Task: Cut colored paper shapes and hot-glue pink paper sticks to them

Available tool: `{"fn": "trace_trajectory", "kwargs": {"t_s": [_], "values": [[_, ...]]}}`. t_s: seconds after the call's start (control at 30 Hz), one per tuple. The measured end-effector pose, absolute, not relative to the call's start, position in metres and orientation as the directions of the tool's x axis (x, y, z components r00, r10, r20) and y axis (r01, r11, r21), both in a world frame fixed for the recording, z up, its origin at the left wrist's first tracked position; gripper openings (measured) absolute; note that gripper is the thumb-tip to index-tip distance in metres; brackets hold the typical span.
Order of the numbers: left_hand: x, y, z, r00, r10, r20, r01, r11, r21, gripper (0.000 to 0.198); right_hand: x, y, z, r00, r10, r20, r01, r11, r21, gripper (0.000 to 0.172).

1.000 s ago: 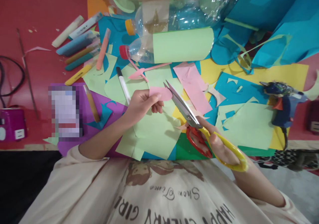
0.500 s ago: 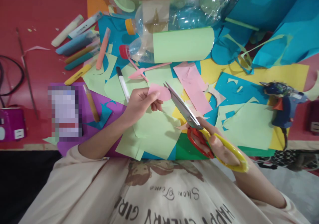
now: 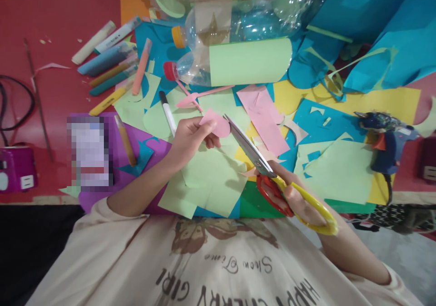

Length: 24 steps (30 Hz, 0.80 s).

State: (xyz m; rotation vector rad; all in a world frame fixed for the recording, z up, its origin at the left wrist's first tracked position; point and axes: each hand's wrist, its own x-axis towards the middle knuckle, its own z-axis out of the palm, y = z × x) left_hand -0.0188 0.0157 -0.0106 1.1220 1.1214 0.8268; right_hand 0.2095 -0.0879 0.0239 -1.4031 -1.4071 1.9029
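A small piece of pink paper (image 3: 220, 123) with a rounded edge is pinched between the thumb and fingers of my left hand (image 3: 192, 138). My right hand (image 3: 294, 194) grips a pair of scissors (image 3: 250, 148) with one yellow and one red handle. The blades look nearly closed, and their tips point up and left, right by the paper's rounded edge. Whether they touch the paper I cannot tell. Pale green paper sheets (image 3: 211, 179) lie beneath both hands. A larger pink paper strip (image 3: 262, 117) rests just beyond the scissors.
Clear plastic bottles lie at the back, one wrapped in a green paper band (image 3: 252, 62). Several markers (image 3: 102, 61) are at the left, above a blurred phone-like object (image 3: 89, 151). A blue glue gun (image 3: 388, 147) lies at the right. Blue paper (image 3: 384, 33) covers the far right.
My left hand has turned the pink paper slightly, and its rounded end has shifted a little left and down. The scissors have hardly moved.
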Motion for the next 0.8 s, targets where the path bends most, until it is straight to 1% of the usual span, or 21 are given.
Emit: {"fn": "trace_trajectory", "kwargs": {"t_s": [0.07, 0.13, 0.23, 0.3, 0.37, 0.43, 0.47, 0.53, 0.57, 0.6, 0.67, 0.73, 0.8], "values": [[-0.019, 0.016, -0.011, 0.261, 0.930, -0.258, 0.017, 0.262, 0.965, 0.032, 0.210, -0.088, 0.022, -0.443, 0.758, -0.479, 0.197, -0.439, -0.877, 0.062], [-0.019, 0.016, -0.012, 0.262, 0.929, -0.259, 0.011, 0.266, 0.964, 0.032, 0.211, -0.088, 0.021, -0.434, 0.762, -0.480, 0.214, -0.430, -0.877, 0.061], [-0.019, 0.016, -0.012, 0.266, 0.927, -0.266, 0.028, 0.268, 0.963, 0.034, 0.215, -0.083, 0.026, -0.376, 0.797, -0.473, 0.339, -0.357, -0.870, 0.062], [-0.020, 0.016, -0.011, 0.266, 0.927, -0.263, 0.044, 0.261, 0.964, 0.035, 0.220, -0.077, 0.032, -0.312, 0.834, -0.455, 0.500, -0.263, -0.825, 0.059], [-0.020, 0.016, -0.009, 0.266, 0.929, -0.258, 0.052, 0.253, 0.966, 0.035, 0.227, -0.071, 0.037, -0.202, 0.889, -0.411, 0.703, -0.161, -0.693, 0.053], [-0.019, 0.016, -0.007, 0.275, 0.929, -0.247, 0.051, 0.243, 0.969, 0.034, 0.233, -0.063, 0.038, -0.089, 0.944, -0.317, 0.867, -0.083, -0.491, 0.045], [-0.019, 0.015, -0.007, 0.283, 0.929, -0.240, 0.047, 0.237, 0.970, 0.033, 0.237, -0.058, 0.036, -0.047, 0.966, -0.255, 0.923, -0.055, -0.381, 0.041], [-0.019, 0.015, -0.008, 0.296, 0.927, -0.232, 0.041, 0.230, 0.972, 0.032, 0.243, -0.049, 0.030, -0.018, 0.990, -0.141, 0.984, -0.008, -0.180, 0.034], [-0.019, 0.015, -0.009, 0.303, 0.924, -0.231, 0.042, 0.230, 0.972, 0.032, 0.246, -0.045, 0.026, -0.023, 0.995, -0.092, 0.995, 0.014, -0.099, 0.033], [-0.019, 0.015, -0.010, 0.312, 0.921, -0.233, 0.047, 0.230, 0.972, 0.032, 0.249, -0.041, 0.022, -0.043, 0.997, -0.066, 0.998, 0.040, -0.041, 0.033], [-0.019, 0.014, -0.011, 0.329, 0.914, -0.236, 0.067, 0.226, 0.972, 0.032, 0.255, -0.033, 0.017, -0.105, 0.993, -0.047, 0.994, 0.105, 0.005, 0.037], [-0.020, 0.013, -0.012, 0.342, 0.909, -0.240, 0.097, 0.220, 0.971, 0.033, 0.258, -0.027, 0.016, -0.170, 0.983, -0.065, 0.985, 0.170, 0.004, 0.042], [-0.020, 0.012, -0.012, 0.347, 0.906, -0.242, 0.130, 0.209, 0.969, 0.034, 0.258, -0.024, 0.019, -0.195, 0.980, -0.041, 0.980, 0.196, 0.014, 0.039]]}}
